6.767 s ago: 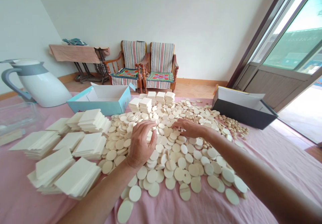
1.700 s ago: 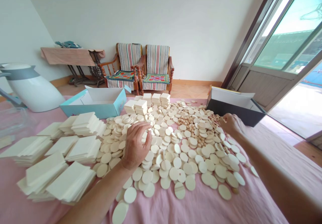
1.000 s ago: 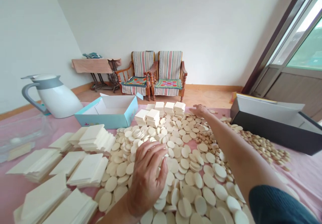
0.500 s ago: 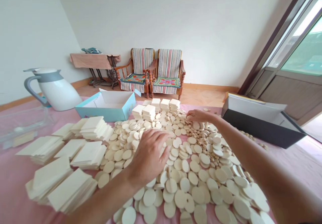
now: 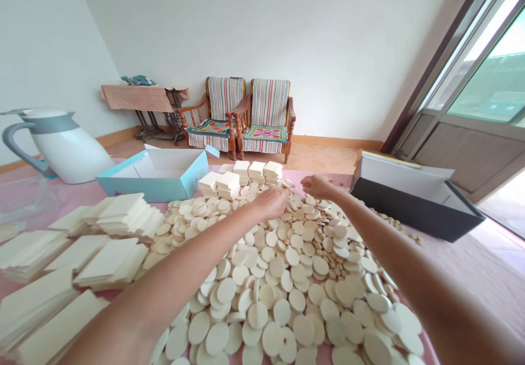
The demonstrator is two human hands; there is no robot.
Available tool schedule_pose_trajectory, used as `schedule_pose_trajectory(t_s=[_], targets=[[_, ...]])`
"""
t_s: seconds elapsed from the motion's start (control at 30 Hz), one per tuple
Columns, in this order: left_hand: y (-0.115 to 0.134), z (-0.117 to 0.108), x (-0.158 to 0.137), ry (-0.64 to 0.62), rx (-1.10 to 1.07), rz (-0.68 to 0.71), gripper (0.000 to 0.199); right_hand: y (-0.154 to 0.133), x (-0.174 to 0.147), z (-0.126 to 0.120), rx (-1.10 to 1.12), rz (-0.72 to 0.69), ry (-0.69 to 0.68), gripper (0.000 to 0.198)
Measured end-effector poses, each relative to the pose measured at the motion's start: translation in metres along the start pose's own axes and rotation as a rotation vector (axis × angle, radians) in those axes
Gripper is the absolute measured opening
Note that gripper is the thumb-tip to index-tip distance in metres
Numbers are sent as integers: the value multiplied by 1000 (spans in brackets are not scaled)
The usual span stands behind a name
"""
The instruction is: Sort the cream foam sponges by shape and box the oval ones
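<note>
Right fingers (image 5: 307, 184) have room between rear stacks (image 5: 243, 172) and black box (image 5: 410, 210).

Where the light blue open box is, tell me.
In the head view, the light blue open box stands left of centre on the pink cloth, between the thermal jug and the small stacks of square pieces.

Discs (image 5: 303, 329) cover the cloth (image 5: 471, 266) from centre to bottom, small pieces (image 5: 334, 269) among them right of centre. Stacks (image 5: 127, 209) lie lower left; smaller stacks (image 5: 228, 181) lie behind the discs, mid-frame. One box (image 5: 164, 187) sits left, right of the jug (image 5: 77, 151); another box (image 5: 410, 209) sits right. Chairs (image 5: 268, 108) stand behind, upper centre.
</note>
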State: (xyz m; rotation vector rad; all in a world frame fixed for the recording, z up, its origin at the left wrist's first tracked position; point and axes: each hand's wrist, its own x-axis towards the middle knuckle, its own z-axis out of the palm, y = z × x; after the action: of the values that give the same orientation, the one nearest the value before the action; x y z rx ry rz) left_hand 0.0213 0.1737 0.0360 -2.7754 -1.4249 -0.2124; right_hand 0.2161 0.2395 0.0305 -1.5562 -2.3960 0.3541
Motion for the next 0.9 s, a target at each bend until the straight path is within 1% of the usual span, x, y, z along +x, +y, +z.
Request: schedule_pose_trajectory(t_s=[0.1, 0.2, 0.3, 0.37, 0.43, 0.5, 0.57, 0.6, 0.67, 0.73, 0.8, 0.9], targets=[[1, 16, 18, 10, 22, 17, 27, -12, 4, 9, -46, -10, -38, 27], [0, 19, 15, -12, 39, 27, 28, -23, -6, 10, -98, -46, -36, 32], [-4, 15, -5, -51, 49, 25, 24, -32, -27, 2, -95, -36, 22, 30], [-8, 9, -22, -74, 51, 25, 19, -39, -45, -5, -48, -72, -2, 25], [-13, 2, -39, -89, 47, 35, 17, -47, -67, -10, 17, -177, -91, 22], [-18, -6, -56, -109, 39, 47, 15, -57, -89, -9, 67, -304, -173, 21], [-22, -14, -72, -138, 33, 58, 12, -66, -108, -2, 88, -394, -203, 23], [-23, -17, -79, -144, 33, 60, 12, -69, -117, 4, 88, -413, -200, 22], [-21, -20, -90, -119, 34, 58, 13, -75, -130, 17, 87, -404, -175, 19], [-13, -19, -98, -62, 28, 61, 17, -78, -139, 28, 82, -344, -146, 14], [-2, -13, -100, -22, 8, 90, 20, -79, -144, 35, 66, -283, -129, 12], [14, 1, -98, 42, -45, 174, 24, -80, -147, 40, 20, -215, -125, 11]])
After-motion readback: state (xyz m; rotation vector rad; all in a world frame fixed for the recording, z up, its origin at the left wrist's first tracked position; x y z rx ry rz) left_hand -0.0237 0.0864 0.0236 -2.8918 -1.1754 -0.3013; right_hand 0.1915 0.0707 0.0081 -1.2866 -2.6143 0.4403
